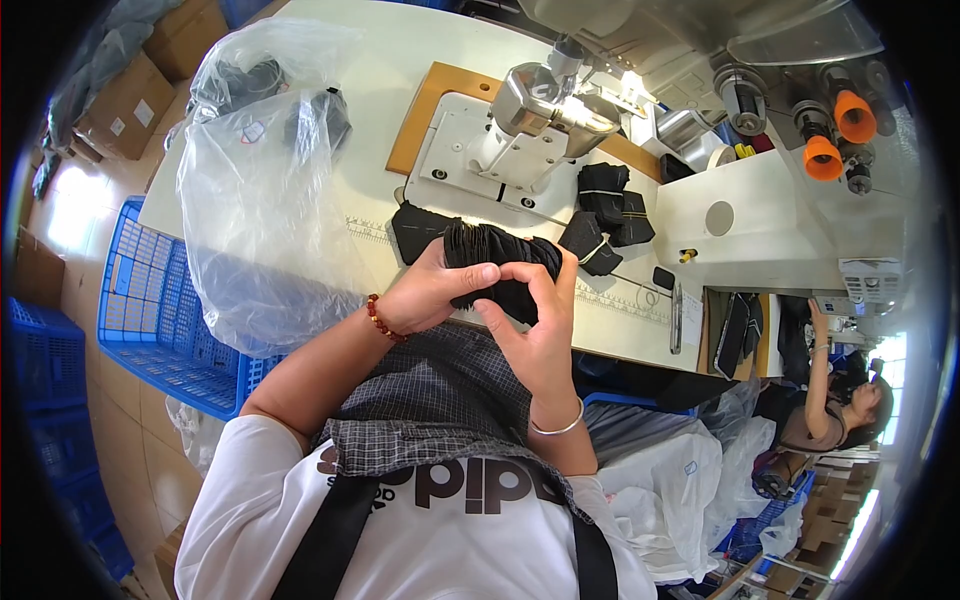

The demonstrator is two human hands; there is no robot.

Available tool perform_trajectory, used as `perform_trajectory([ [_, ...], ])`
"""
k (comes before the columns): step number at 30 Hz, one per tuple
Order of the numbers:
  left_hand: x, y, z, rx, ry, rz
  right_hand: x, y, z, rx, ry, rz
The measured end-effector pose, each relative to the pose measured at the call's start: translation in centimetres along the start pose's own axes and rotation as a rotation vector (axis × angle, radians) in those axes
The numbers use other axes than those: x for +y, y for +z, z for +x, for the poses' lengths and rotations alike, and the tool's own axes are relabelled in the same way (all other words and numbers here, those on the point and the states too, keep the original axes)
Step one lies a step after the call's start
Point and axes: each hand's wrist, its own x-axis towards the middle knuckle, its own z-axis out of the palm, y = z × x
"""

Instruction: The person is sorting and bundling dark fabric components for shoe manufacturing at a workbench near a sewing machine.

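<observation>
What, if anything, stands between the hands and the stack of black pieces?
Nothing visible does: the left hand and right hand both touch the stack of black pieces directly, toward its left and right ends.

The thick stack of black cloth pieces [488, 250] hides most fingers of the bare left hand [428, 287]; left of the stack, a clear plastic bag [262, 205] obscures dark items [316, 128].

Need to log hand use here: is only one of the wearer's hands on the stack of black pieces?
No, the left hand and the right hand both touch the stack of black pieces.
</observation>
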Motion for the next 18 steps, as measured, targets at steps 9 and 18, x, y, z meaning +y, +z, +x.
perform_trajectory([
  [9,0.3,0.2,-0.1,0.012,-0.011,-0.015,0.6,-0.3,0.1,-0.009,-0.089,-0.033],
  [18,0.1,0.2,-0.2,0.034,0.014,-0.012,0.7,0.8,-0.1,0.132,0.014,0.099],
])
